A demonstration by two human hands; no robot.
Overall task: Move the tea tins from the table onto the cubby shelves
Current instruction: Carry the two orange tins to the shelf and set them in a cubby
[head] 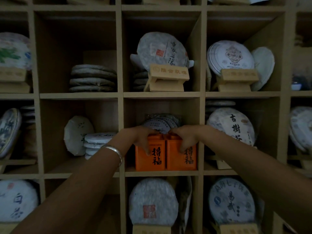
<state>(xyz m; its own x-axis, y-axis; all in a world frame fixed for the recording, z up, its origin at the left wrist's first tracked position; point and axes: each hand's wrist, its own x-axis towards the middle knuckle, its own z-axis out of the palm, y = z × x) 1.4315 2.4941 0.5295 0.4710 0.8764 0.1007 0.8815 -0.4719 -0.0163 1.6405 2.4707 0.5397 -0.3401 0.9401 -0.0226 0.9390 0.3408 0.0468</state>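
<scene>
Two orange tea tins with black characters stand side by side in the middle cubby of the wooden shelf point(162, 173). My left hand point(141, 141) grips the top of the left tin point(150, 159), fingers curled down over its front. My right hand point(185, 139) grips the top of the right tin point(183, 161) in the same way. Both tins rest on the cubby floor, near its front edge. A dark wrapped tea cake point(160, 123) stands behind them, partly hidden.
The surrounding cubbies hold round paper-wrapped tea cakes, some on wooden stands point(167, 78), some stacked flat point(92, 78). The cubby to the left holds a leaning cake point(77, 135) and a small stack point(96, 142). A silver bangle point(113, 152) is on my left wrist.
</scene>
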